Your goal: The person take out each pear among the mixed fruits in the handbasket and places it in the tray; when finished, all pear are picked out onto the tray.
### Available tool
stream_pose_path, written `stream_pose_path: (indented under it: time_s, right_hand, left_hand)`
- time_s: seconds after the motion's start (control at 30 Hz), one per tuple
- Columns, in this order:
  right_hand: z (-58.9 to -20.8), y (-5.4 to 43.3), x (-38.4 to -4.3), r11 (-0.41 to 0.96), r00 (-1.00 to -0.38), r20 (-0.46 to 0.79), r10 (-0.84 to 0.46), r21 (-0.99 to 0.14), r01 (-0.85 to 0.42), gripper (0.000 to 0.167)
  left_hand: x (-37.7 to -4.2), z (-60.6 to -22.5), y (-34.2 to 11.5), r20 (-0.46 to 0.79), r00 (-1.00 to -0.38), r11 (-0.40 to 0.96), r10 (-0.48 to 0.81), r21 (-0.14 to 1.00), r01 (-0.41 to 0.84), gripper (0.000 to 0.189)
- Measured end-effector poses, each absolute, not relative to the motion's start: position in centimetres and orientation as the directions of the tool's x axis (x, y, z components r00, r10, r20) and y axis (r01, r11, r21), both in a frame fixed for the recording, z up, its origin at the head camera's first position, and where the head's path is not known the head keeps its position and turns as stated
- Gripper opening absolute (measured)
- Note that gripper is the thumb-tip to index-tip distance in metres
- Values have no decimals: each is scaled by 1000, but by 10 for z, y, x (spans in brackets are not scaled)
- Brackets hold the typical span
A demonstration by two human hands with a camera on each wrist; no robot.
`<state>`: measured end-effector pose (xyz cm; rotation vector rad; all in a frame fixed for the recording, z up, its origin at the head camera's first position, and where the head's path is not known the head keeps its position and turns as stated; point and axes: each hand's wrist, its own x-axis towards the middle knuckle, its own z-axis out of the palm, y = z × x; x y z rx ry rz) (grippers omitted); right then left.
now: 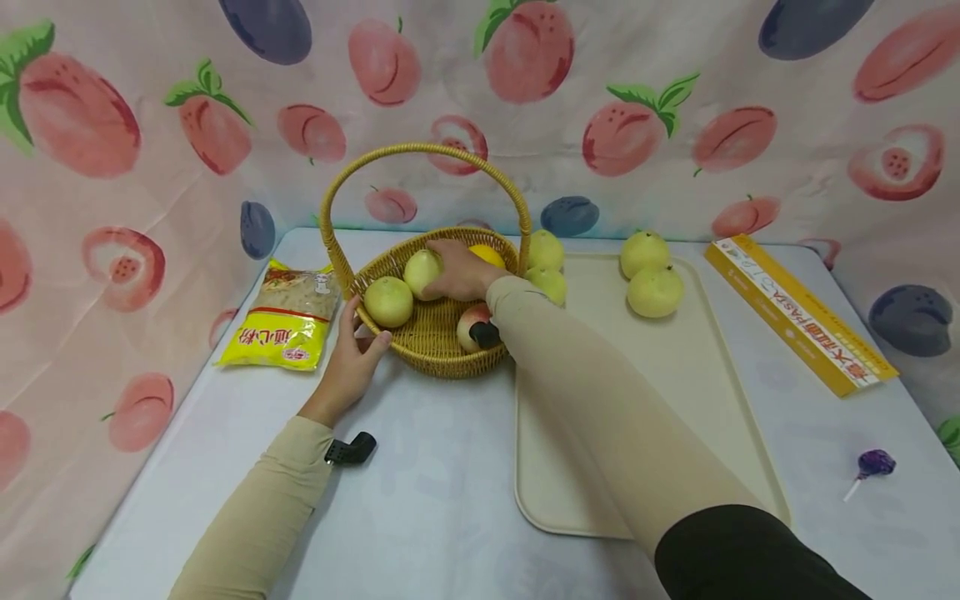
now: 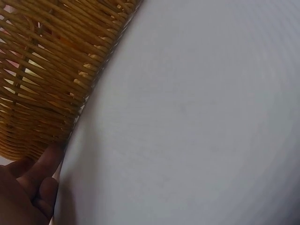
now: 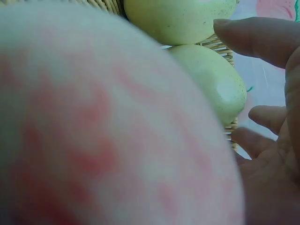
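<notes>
A wicker basket (image 1: 435,360) with a tall arched handle stands on the table. My left hand (image 1: 348,367) grips its near left rim, thumb on the rim; in the left wrist view, fingers (image 2: 44,166) touch the basket's outer weave. Inside the basket, my right hand (image 1: 463,271) reaches over a round yellow-green fruit (image 1: 423,273), its fingers spread at the fruit's side. Another such fruit (image 1: 388,302) lies to the left. Below the right hand is a red-and-pale peach (image 1: 472,327), large and blurred in the right wrist view. A yellow fruit (image 1: 487,255) sits behind.
A beige tray (image 1: 708,425) lies right of the basket, bearing two yellow-green fruits (image 1: 655,292) at its back. More such fruits (image 1: 546,250) sit against the basket's right side. A yellow noodle bag (image 1: 285,321), a pasta box (image 1: 802,317) and a purple lollipop (image 1: 876,462) lie around.
</notes>
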<state>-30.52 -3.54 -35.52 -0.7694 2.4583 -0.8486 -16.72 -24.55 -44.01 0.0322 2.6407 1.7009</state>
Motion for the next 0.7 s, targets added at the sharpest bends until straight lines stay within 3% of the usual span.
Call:
stream_pose_path:
  time_s: [0.7]
  right_hand:
    - [-353,-31,-304,677,-729,-242,-641,-626,-387,81]
  left_hand:
    - [-167,-440,-244,18,-1000,406,16,914,23,78]
